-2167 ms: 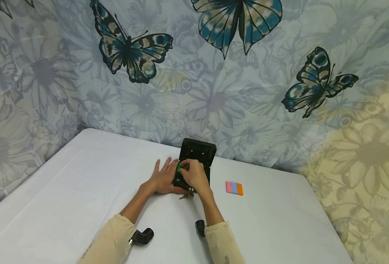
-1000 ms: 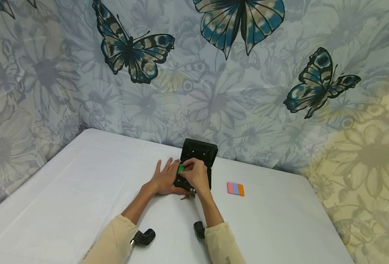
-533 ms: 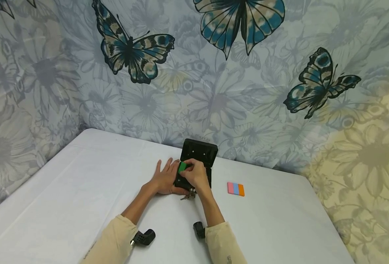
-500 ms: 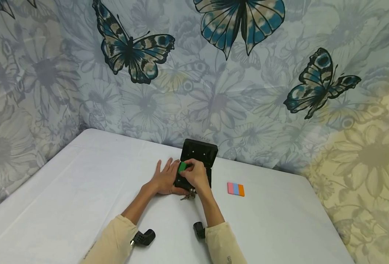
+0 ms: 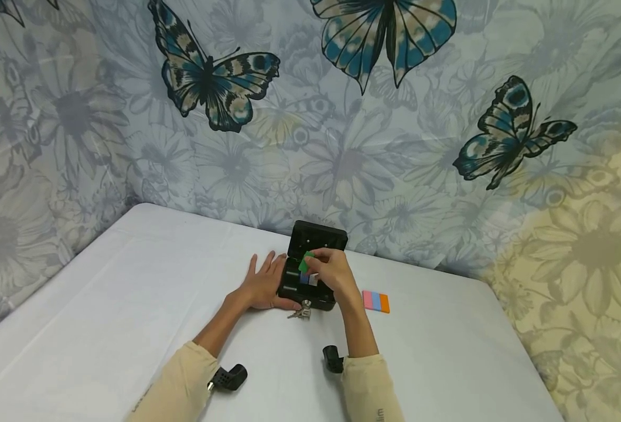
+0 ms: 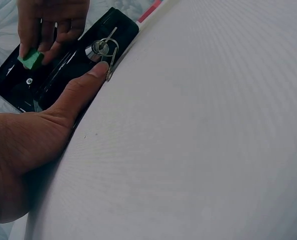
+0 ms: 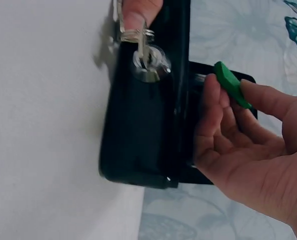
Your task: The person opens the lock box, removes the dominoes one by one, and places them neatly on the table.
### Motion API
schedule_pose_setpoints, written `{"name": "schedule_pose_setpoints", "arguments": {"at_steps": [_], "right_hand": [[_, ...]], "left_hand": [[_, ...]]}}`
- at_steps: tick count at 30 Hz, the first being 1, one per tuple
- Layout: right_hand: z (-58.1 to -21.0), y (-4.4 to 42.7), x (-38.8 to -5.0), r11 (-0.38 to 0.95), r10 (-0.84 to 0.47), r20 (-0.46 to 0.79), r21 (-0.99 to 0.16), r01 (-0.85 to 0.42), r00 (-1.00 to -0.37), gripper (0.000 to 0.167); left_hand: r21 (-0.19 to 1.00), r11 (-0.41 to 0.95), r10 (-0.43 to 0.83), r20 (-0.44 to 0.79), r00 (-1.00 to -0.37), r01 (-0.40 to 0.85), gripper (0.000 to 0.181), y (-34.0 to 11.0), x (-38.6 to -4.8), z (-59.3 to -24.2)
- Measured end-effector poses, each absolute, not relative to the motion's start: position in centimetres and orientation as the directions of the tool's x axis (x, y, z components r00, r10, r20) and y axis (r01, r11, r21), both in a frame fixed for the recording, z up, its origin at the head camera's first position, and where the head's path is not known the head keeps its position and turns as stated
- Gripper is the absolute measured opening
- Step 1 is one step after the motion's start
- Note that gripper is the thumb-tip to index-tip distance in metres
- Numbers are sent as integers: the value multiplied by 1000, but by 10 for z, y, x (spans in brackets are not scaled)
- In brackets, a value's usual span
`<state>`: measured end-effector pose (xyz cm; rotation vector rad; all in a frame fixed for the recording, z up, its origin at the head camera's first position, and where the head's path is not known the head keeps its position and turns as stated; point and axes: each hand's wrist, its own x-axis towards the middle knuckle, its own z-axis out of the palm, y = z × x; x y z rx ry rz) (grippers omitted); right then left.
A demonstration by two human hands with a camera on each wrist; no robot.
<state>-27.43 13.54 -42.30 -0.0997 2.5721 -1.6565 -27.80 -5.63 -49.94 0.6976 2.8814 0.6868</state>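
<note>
A black cash box [image 5: 294, 292] stands on the white table with its lid [image 5: 321, 235] raised. Keys on a ring [image 5: 296, 315] hang from the lock [image 7: 151, 65] on its front. My left hand [image 5: 263, 288] lies flat with spread fingers along the box's left side, its thumb at the front by the lock. Above the box's inside, my right hand [image 5: 335, 272] pinches a small green eraser-like block [image 7: 230, 84] between thumb and fingers. Inside the box a small blue item [image 5: 304, 278] shows beside something whitish, partly hidden by the right hand.
To the right of the box lies a flat pink, blue and orange striped piece [image 5: 376, 301]. Black wrist cameras [image 5: 231, 378] stick out from both sleeves. A butterfly-patterned cloth wall [image 5: 395, 164] rises behind the table [image 5: 173, 264].
My right hand has lifted the green eraser-like block from the box's left part and moved it rightward, uncovering the blue and whitish contents. The left hand stays by the box.
</note>
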Motion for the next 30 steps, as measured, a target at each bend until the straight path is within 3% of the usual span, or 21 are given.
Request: {"name": "schedule_pose_setpoints", "arguments": {"at_steps": [30], "right_hand": [[-410,156,-273,431,-73,-28,-903,-6,-997,25]], "left_hand": [[463,784,462,11,-887,414,122,-57,-278,-499]]}}
